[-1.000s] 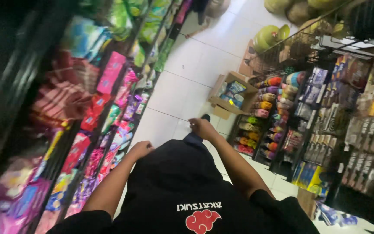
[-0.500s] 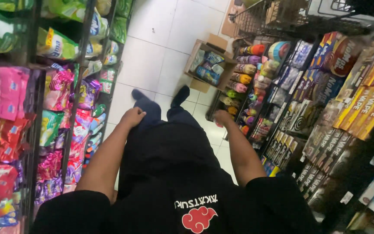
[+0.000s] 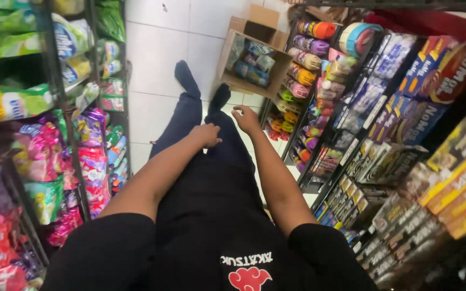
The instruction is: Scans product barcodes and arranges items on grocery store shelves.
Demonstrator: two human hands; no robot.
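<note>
A person stands in a narrow shop aisle, seen from above, black shirt (image 3: 211, 237) filling the lower frame and dark blue trousers (image 3: 190, 116) running down to the white tiled floor (image 3: 157, 48).

Shelves of bright snack bags (image 3: 90, 156) line one side; racks of boxed biscuits (image 3: 427, 70) and stacked tubs (image 3: 308, 54) line the other. An open cardboard box (image 3: 254, 59) holding blue packets sits on the floor at the foot of the rack, just beyond the feet.

Compared with half a second ago, the view has tipped further down and the box now lies nearer the middle of the frame, close ahead of the hands. The arms have drawn inward: a second ago they spread apart, and now both hang close together over the thighs. That suggests the person has moved up the aisle toward the box.

The right hand (image 3: 246, 119) hangs with fingers loosely spread and slightly curled, holding nothing, the nearer of the two to the box. The left hand (image 3: 207, 134) rests against the trousers, fingers curled under; whether it grips the cloth cannot be told.
</note>
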